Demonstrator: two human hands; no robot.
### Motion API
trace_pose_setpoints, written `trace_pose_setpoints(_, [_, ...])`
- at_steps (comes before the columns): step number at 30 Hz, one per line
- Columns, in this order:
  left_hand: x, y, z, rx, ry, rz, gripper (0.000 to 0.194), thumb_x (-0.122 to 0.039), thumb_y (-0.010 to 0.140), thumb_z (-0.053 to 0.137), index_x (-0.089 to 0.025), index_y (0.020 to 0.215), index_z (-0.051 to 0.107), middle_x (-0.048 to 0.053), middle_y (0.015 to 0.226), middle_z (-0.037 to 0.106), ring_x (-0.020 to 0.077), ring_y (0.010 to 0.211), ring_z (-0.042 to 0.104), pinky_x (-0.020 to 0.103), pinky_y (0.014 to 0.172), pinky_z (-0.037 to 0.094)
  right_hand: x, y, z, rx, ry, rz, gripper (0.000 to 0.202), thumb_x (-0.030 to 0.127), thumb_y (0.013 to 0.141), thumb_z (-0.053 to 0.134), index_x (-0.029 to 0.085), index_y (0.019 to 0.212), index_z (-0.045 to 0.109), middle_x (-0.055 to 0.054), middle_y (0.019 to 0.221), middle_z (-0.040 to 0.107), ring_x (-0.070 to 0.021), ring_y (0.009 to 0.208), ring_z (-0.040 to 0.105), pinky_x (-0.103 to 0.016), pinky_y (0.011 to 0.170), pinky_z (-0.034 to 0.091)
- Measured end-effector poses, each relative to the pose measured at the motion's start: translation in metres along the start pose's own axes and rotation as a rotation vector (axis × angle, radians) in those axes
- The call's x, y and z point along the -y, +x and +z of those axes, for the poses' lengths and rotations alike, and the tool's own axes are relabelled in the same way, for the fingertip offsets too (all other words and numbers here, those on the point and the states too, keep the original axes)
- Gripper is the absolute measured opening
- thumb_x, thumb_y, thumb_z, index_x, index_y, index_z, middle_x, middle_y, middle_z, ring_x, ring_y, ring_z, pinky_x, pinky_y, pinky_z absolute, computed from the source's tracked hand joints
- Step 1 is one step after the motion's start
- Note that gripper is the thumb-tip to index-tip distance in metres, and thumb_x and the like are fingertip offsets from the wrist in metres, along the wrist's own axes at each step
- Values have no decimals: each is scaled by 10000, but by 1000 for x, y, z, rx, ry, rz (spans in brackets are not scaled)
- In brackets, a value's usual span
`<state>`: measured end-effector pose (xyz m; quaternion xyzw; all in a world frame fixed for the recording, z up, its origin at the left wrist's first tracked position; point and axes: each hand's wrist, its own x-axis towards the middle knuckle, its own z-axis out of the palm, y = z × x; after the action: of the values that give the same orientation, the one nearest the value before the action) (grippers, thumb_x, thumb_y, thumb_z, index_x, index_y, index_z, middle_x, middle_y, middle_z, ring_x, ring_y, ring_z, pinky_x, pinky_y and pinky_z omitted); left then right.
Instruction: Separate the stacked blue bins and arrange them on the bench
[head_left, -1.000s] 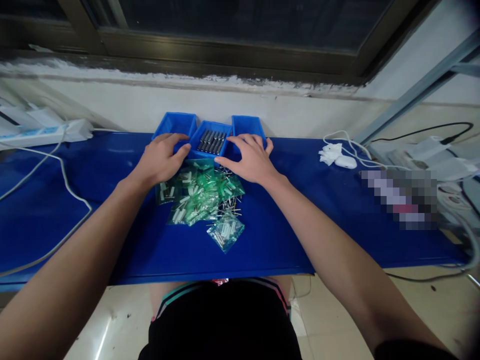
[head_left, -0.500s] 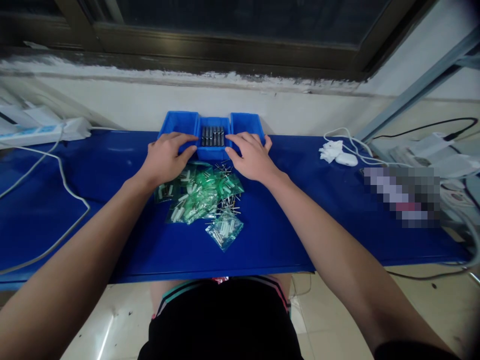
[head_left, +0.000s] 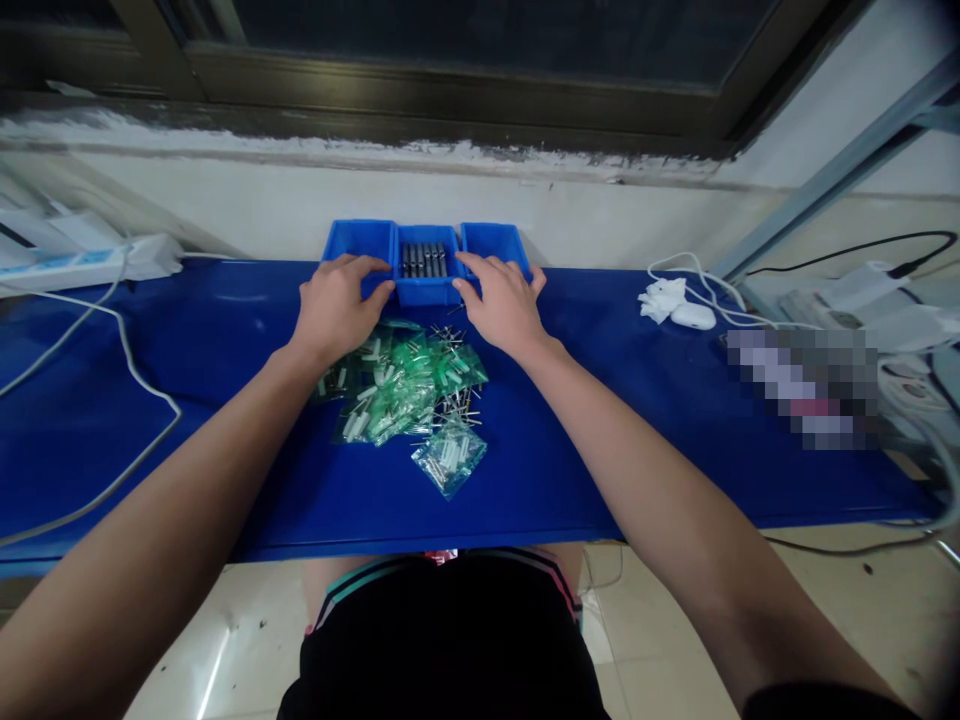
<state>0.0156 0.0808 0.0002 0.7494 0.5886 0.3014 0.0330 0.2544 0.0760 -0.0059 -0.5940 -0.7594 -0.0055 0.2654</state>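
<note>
Between my hands sits the middle blue bin (head_left: 426,292), holding a row of several dark metal cylinders (head_left: 424,261). My left hand (head_left: 336,306) has its thumb and fingers at the bin's left side. At its right side are the thumb and fingers of my right hand (head_left: 504,302). Together the hands grip the bin from both sides. A left blue bin (head_left: 360,234) and a right blue bin (head_left: 492,236) flank it, each partly hidden by a hand. In front lie a pile of greenish clear plastic packets (head_left: 401,385) with white and metal pieces, and loose metal pins (head_left: 459,405).
One clear packet (head_left: 450,457) lies closest to the front of the blue table (head_left: 540,470). A white power strip (head_left: 97,265) and cable are at left. At right are a white earphone case (head_left: 693,317), a crumpled tissue (head_left: 661,299) and cables. A wall stands behind the bins.
The middle bin has moved slightly back toward the wall, more in line with the other two bins. Both hands have moved with it. The packets and pins lie as before.
</note>
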Motion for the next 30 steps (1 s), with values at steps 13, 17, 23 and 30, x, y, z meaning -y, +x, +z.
trace_pose_setpoints(13, [-6, 0, -1, 16, 32, -22, 499, -569, 1021, 493, -253, 1339, 711, 121, 1382, 673, 394, 1360, 528, 589, 1171, 387, 2, 8, 5, -70, -71, -22, 387, 392, 1058, 514, 260, 1388, 667, -149, 1471, 611, -404, 1326, 512, -684, 1137, 254])
trace_pose_setpoints(17, [-4, -3, -7, 25, 35, 32, 540, -579, 1059, 364, -298, 1405, 669, 76, 1467, 627, 384, 1423, 454, 617, 1200, 322, 10, 12, -2, -8, -139, -157, 329, 352, 1021, 579, 245, 1304, 708, -145, 1452, 590, -410, 1366, 456, -709, 1172, 195])
trace_pose_setpoints(23, [7, -7, -11, -3, -3, 55, 600, -661, 1055, 331, -312, 1421, 655, 60, 1583, 496, 393, 1497, 348, 608, 1246, 275, 23, 27, -2, 55, -155, -310, 262, 248, 979, 623, 199, 1209, 740, -144, 1330, 671, -407, 1358, 461, -704, 1168, 188])
trace_pose_setpoints(30, [12, -9, -6, 4, -121, -112, 721, -726, 1012, 416, -292, 1583, 488, 97, 1724, 199, 451, 1590, 188, 641, 1296, 164, 32, 35, 10, 99, -158, -310, 263, 118, 956, 593, 179, 1167, 736, -130, 1206, 745, -392, 1331, 497, -717, 1167, 161])
